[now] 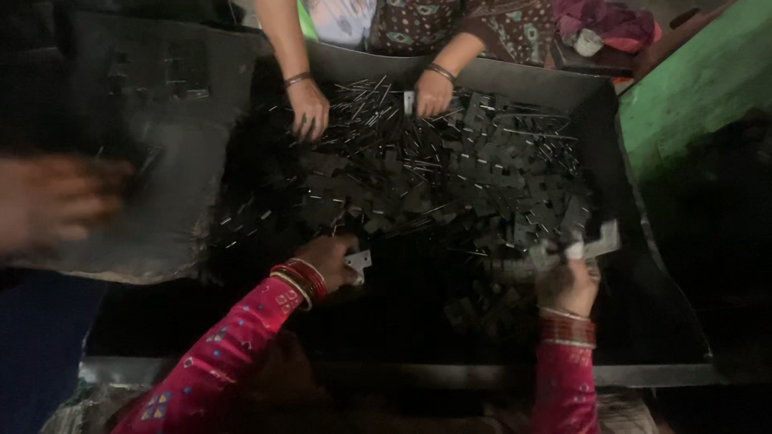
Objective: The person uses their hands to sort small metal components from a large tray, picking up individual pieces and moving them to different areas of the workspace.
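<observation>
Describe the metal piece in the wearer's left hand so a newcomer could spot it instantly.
Start at the big dark metal tray heaped with dark flat plates and thin pins. At the pile's near-left edge, the left hand, red bangles on its wrist, pinches a small flat metal piece. It catches the light and looks pale silver, unlike the dark pieces around it.

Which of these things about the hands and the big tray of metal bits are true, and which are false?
1. The left hand holds a small flat metal piece. True.
2. The right hand is empty. False: it holds pale metal pieces.
3. The tray holds dark plates and thin pins. True.
4. The sleeves are green. False: they are pink.
5. Another person's hands reach into the pile from the far side. True.
</observation>
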